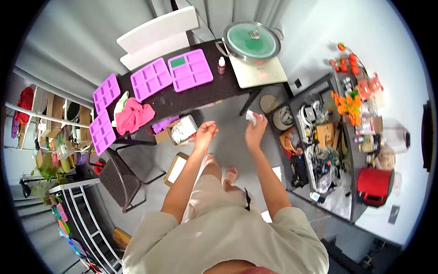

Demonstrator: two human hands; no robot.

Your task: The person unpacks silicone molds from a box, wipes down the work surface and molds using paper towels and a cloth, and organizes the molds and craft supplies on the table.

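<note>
My right hand (256,131) is closed around a crumpled white tissue (251,117), held in front of the dark table (194,101). My left hand (206,135) is empty, its fingers loosely bent, above the floor near the table's front edge. Several purple molds (151,79) with rectangular cavities lie along the table. One purple mold (191,75) has a green filling (178,62) in one cavity. At the right end, a lidded pan (252,41) with green contents sits on a white cooktop (258,76). A small dropper bottle (221,66) stands beside it.
Pink cloth (133,116) lies at the table's left. Below are an open box (184,129) and a brown chair (119,179). A cluttered shelf unit (319,150) stands to the right, with a red kettle (375,185) on top. White rails (84,219) stand at lower left.
</note>
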